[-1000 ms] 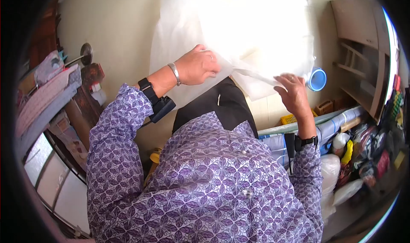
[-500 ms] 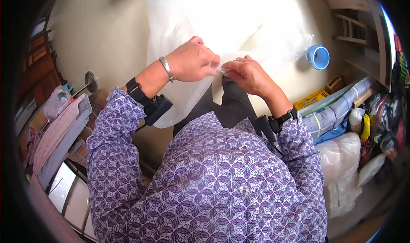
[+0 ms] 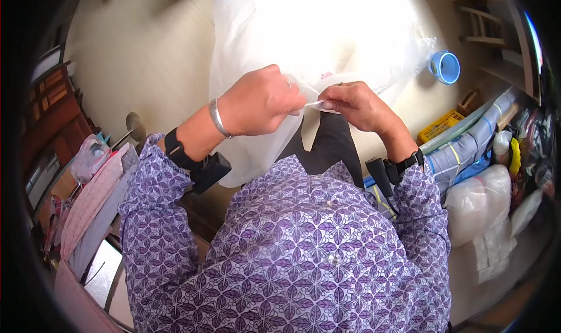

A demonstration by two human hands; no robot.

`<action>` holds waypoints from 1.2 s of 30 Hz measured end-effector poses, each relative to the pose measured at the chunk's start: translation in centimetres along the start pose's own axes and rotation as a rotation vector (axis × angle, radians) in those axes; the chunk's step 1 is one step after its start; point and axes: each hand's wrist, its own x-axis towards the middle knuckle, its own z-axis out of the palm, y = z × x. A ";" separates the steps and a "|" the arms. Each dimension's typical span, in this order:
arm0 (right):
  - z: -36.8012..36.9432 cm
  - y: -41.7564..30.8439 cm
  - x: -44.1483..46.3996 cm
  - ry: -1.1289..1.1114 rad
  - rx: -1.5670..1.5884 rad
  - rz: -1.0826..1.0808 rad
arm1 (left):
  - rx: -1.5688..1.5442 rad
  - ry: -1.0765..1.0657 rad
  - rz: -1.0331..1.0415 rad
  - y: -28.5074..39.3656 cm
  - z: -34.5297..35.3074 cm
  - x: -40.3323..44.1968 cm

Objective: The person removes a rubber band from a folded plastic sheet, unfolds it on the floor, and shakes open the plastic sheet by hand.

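A large, thin white translucent sheet (image 3: 234, 58) spreads ahead of me and hangs over my knees, its far part washed out by bright light. My left hand (image 3: 263, 101) pinches a gathered edge of it, fingers closed. Close beside it, my right hand (image 3: 357, 105) grips the same edge between thumb and fingers. A short twisted strip of the sheet runs between the two hands. Just beyond the right part of the sheet is a blue cup-like container (image 3: 445, 67).
A yellow basket (image 3: 441, 126) and rolled blue-grey material (image 3: 461, 154) are at the right, with bagged items (image 3: 479, 198) nearer me. Pink folded cloth (image 3: 93, 198) lies at the left, near a round metal base (image 3: 135, 126).
My right hand has come in from the right to meet my left hand, bringing its part of the sheet's edge. The view has shifted slightly, and both hands still hold the sheet.
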 end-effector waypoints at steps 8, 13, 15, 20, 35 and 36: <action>-0.8 4.0 -2.2 0.250 0.051 0.248 | 0.075 -0.022 -0.048 -0.4 -2.9 -5.2; 1.3 -0.4 0.0 0.279 0.039 0.219 | 0.144 -0.179 -0.269 -0.8 -3.5 -9.6; -0.1 0.5 -0.8 0.290 0.028 0.215 | 0.208 -0.350 -0.408 -0.3 -3.2 -7.4; 0.5 0.9 -0.3 0.325 0.086 0.230 | 0.126 -0.009 -0.375 -2.2 -2.1 -8.2; -5.2 15.6 -7.8 0.709 -0.117 0.391 | -0.081 -0.120 -0.330 -1.5 -6.6 -10.5; -5.8 16.6 -9.3 0.719 -0.143 0.458 | -0.083 -0.128 -0.353 -1.4 -7.0 -10.8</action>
